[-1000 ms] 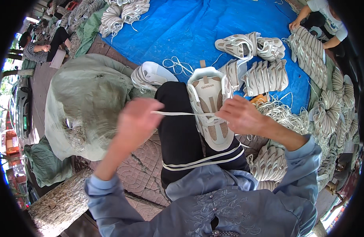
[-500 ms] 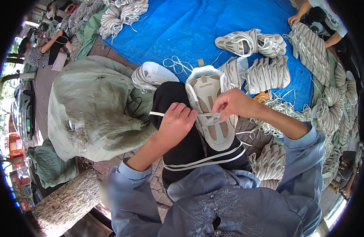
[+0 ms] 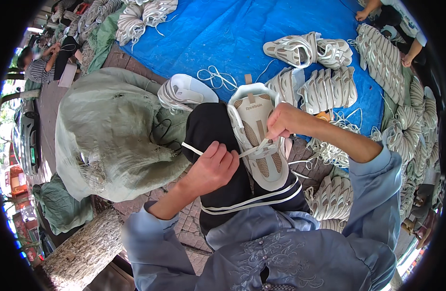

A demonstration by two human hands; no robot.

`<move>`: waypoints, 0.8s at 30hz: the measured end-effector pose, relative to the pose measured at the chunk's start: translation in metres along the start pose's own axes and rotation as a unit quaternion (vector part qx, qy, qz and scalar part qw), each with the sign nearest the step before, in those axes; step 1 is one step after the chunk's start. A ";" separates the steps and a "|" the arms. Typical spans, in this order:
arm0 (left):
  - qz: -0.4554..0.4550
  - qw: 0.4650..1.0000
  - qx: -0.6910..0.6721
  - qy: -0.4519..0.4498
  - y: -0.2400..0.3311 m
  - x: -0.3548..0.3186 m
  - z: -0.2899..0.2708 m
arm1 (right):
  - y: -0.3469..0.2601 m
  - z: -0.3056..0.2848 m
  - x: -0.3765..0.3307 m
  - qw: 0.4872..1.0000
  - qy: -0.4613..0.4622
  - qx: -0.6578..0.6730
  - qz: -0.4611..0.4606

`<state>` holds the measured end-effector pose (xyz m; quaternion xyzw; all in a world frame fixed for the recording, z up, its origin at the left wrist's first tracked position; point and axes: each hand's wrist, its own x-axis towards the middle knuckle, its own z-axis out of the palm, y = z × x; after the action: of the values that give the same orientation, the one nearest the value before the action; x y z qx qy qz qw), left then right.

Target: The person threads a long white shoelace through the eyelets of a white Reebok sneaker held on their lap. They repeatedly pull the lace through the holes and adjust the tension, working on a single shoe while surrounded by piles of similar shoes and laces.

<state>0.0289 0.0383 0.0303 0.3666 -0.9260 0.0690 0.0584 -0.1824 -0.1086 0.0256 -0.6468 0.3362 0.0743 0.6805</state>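
Note:
A white and beige sneaker (image 3: 259,137) lies on my black-trousered knee (image 3: 215,140), toe toward me. My left hand (image 3: 214,165) is closed on a flat white shoelace (image 3: 193,149) that runs from the left across to the shoe's eyelets. My right hand (image 3: 284,121) pinches the lace's other part at the shoe's right side, over the tongue. Both sleeves are light blue.
A large grey-green sack (image 3: 111,131) bulges at my left. A blue tarp (image 3: 261,34) ahead holds more sneakers (image 3: 307,48) and loose laces (image 3: 215,77). Rows of shoes (image 3: 402,121) pile at right. Other people sit at far left (image 3: 41,63) and top right (image 3: 402,24). A log (image 3: 82,252) lies lower left.
My left hand has drawn in from the outstretched left to beside the shoe, keeping the lace. The right hand has shifted slightly up along the shoe's lacing.

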 end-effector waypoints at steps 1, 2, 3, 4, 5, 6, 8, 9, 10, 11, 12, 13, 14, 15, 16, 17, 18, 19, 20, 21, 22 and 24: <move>0.007 1.000 -0.005 -0.003 0.000 -0.005 -0.001 | 0.000 0.004 -0.001 1.000 0.018 -0.020 -0.005; 0.005 1.000 0.005 -0.009 -0.001 -0.010 -0.004 | -0.003 0.008 -0.004 0.999 0.035 -0.039 -0.010; -0.009 1.000 0.011 -0.011 -0.003 -0.017 -0.005 | -0.007 0.009 -0.005 0.997 0.056 -0.059 -0.018; -0.022 1.000 0.017 -0.013 -0.004 -0.024 -0.005 | -0.006 0.009 -0.003 0.994 0.059 -0.087 -0.014; -0.036 0.999 0.023 -0.015 -0.004 -0.028 -0.004 | -0.003 0.007 -0.001 0.991 0.061 -0.115 -0.010; -0.050 0.998 0.025 -0.013 -0.003 -0.027 -0.005 | -0.004 0.004 -0.001 0.987 0.063 -0.146 -0.009; -0.074 0.996 0.048 0.001 -0.003 -0.019 -0.007 | -0.003 -0.002 -0.006 0.976 0.050 -0.206 -0.058; -0.086 0.995 0.059 0.007 -0.002 -0.014 -0.010 | -0.001 -0.005 -0.010 0.968 0.044 -0.234 -0.083; -0.120 0.990 0.068 -0.008 0.001 -0.013 -0.012 | 0.002 -0.009 -0.013 0.952 0.057 -0.286 -0.096; -0.155 0.985 0.077 -0.024 0.005 -0.012 -0.015 | 0.007 -0.015 -0.016 0.933 0.071 -0.336 -0.108; -0.186 0.978 0.088 -0.040 0.007 -0.011 -0.017 | 0.010 -0.020 -0.017 0.911 0.087 -0.384 -0.120; -0.217 0.975 0.049 -0.020 0.010 -0.010 -0.016 | 0.010 -0.026 -0.018 0.872 0.087 -0.465 -0.122; -0.247 0.969 0.011 -0.001 0.013 -0.010 -0.010 | 0.010 -0.031 -0.019 0.827 0.088 -0.543 -0.121; -0.275 0.961 -0.026 0.019 0.015 -0.010 -0.006 | 0.010 -0.037 -0.019 0.774 0.089 -0.616 -0.120; -0.316 0.935 -0.142 0.079 0.016 -0.007 -0.003 | 0.017 -0.042 -0.020 0.771 0.132 -0.598 -0.176; -0.379 0.865 -0.306 0.121 0.018 -0.003 -0.001 | 0.022 -0.043 -0.021 0.747 0.161 -0.619 -0.182; -0.430 0.761 -0.460 0.158 0.022 0.002 0.000 | 0.027 -0.044 -0.022 0.722 0.188 -0.638 -0.189; -0.464 0.627 -0.596 0.189 0.023 0.006 0.001 | 0.031 -0.045 -0.023 0.696 0.214 -0.657 -0.196; -0.424 0.538 -0.688 0.240 0.021 0.010 0.004 | 0.037 -0.047 -0.023 0.680 0.235 -0.669 -0.187; -0.383 0.439 -0.756 0.298 0.021 0.015 0.006 | 0.042 -0.047 -0.025 0.664 0.255 -0.680 -0.177; -0.370 0.381 -0.779 0.334 0.018 0.016 0.009 | 0.046 -0.049 -0.027 0.648 0.275 -0.691 -0.167; -0.351 0.295 -0.797 0.394 0.008 0.013 0.013 | 0.052 -0.051 -0.034 0.734 0.315 -0.590 -0.119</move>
<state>0.0131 0.0332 0.0188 0.3598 -0.1769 -0.5935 0.6979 -0.2548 -0.1371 0.0043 -0.9398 0.3397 -0.0317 0.0205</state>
